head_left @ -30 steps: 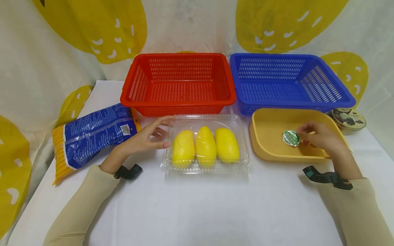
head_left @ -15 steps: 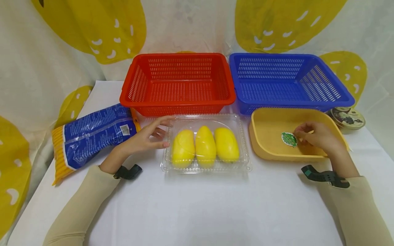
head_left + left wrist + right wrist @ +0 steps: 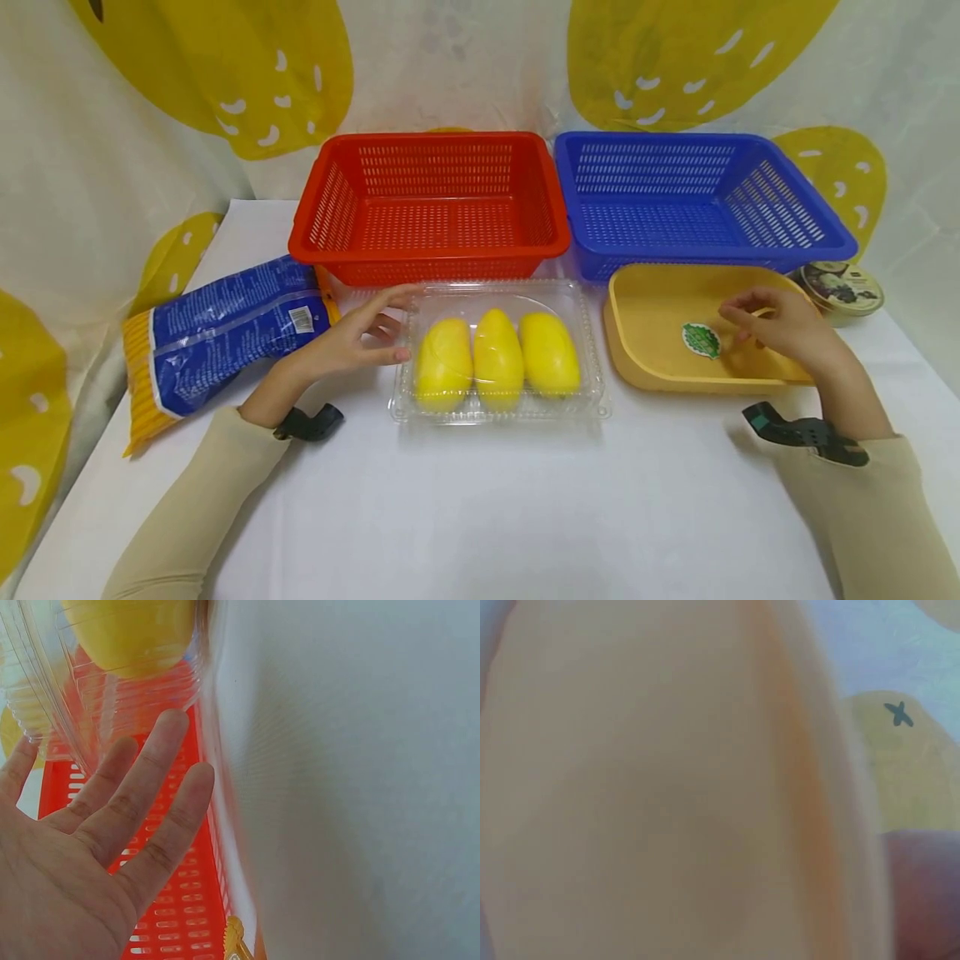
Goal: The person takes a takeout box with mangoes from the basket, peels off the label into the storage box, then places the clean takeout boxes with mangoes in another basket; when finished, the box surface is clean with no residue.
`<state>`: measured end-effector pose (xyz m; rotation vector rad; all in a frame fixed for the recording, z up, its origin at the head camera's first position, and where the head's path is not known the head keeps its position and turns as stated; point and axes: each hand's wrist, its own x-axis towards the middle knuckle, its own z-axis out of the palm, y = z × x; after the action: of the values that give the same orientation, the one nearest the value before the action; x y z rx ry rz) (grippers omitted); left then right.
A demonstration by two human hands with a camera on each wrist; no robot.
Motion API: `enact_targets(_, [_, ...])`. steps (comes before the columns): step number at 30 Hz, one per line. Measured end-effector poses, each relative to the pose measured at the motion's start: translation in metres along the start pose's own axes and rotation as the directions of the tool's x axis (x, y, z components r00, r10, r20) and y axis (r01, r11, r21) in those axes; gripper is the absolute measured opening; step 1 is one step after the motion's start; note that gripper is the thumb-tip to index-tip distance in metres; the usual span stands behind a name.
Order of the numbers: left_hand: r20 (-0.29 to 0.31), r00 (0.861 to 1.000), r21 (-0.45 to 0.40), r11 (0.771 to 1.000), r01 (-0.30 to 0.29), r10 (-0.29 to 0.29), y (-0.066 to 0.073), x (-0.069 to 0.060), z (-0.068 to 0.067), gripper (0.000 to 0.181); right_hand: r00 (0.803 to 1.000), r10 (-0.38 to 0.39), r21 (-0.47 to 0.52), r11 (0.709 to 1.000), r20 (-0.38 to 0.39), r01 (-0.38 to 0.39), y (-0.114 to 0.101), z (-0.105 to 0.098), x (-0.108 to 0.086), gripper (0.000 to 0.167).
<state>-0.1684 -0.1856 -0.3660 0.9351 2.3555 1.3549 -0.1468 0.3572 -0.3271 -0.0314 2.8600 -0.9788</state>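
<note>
My left hand (image 3: 348, 337) has its fingers spread, at the left end of a clear plastic clamshell box (image 3: 592, 358) holding three yellow mangoes (image 3: 498, 358). In the left wrist view, the hand (image 3: 82, 862) is palm-up beside the ribbed box wall (image 3: 112, 697); whether the fingertips touch it is unclear. Over the right part of a yellow-tan tray (image 3: 637, 367) hovers my right hand (image 3: 787, 329), thumb and forefinger apart, holding nothing visible. A small round green-and-white disc with a leaf print (image 3: 701, 341) lies on the tray floor. The tray wall (image 3: 810, 780) blurs across the right wrist view.
A red basket (image 3: 431, 254) and a blue basket (image 3: 712, 250) stand side by side at the back. On the left lies a blue-and-orange bag (image 3: 232, 333). A round tub with a printed lid (image 3: 840, 287) sits behind the tray's right end.
My right hand has let go of the small disc, which now lies in the tray. Its thumb and forefinger have parted and drawn away rightward. The left hand has stayed still.
</note>
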Motion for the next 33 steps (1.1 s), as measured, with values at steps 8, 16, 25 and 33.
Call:
enact_targets(8, [-0.006,1.000,-0.025,1.000,0.012,-0.012,0.003,-0.002,0.000,0.082,0.998,0.013,0.070,0.997,-0.068,-0.008,-0.005,-0.009,-0.006,0.038])
enact_targets(16, [-0.005,0.997,-0.089,0.993,0.074,-0.075,0.012,-0.004,0.003,0.072,0.989,0.053,0.104,0.994,-0.138,-0.039,-0.001,-0.022,-0.010,0.035])
enact_targets(25, [-0.016,0.993,-0.113,0.987,0.117,-0.119,0.022,-0.003,0.008,0.077,0.986,0.074,0.370,0.929,-0.149,-0.013,0.017,-0.046,-0.012,0.018])
enact_targets(33, [-0.014,0.978,-0.151,0.968,0.203,-0.208,0.027,-0.003,0.011,0.079,0.981,0.155,0.434,0.896,-0.121,-0.088,0.035,-0.060,-0.005,0.018])
